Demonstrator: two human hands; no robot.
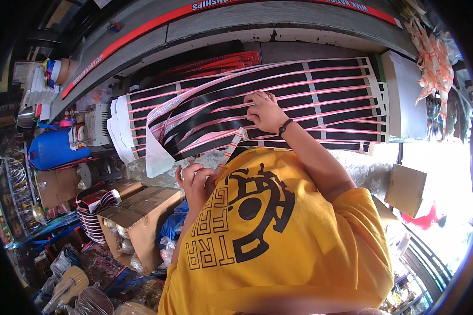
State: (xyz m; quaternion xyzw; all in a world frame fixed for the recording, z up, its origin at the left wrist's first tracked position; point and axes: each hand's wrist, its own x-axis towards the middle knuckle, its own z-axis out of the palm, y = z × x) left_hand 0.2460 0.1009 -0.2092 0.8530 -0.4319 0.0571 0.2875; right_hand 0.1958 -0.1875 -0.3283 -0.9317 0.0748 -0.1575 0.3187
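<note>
Head view, looking down: a stack of long black sheets with pink stripes (278, 100) lies spread across the desk (278, 31) in the upper middle of the frame, running from left of centre to the right. White margins edge the sheets at both ends, and several loose strips curl up and sag off the near edge at the left of the stack.

Right hand (265, 111), at frame centre just above the middle, rests palm down on the sheets. Its fingers are together and curled, with the fingertips pressing or pinching one pink stripe; whether a strip is actually gripped cannot be told. A dark wristband sits on that wrist.

Left hand (195, 178), left of centre and below the sheets, is raised in front of the yellow shirt (278, 236). Its fingers are bent inward and loosely closed; a thin pale strip seems to run by the fingertips, but contact cannot be confirmed.

Surroundings: an open cardboard box (142, 220) stands at lower left, with clear plastic-wrapped items inside. Beside it, further left, is a bundle of striped black sheets (92, 210). A blue barrel-shaped container (55, 148) lies at the left edge. A red banner (142, 29) curves along the upper left. Pale ribbon bows (433, 58) hang at upper right, near a white board (404, 94) at the right end of the sheets.
</note>
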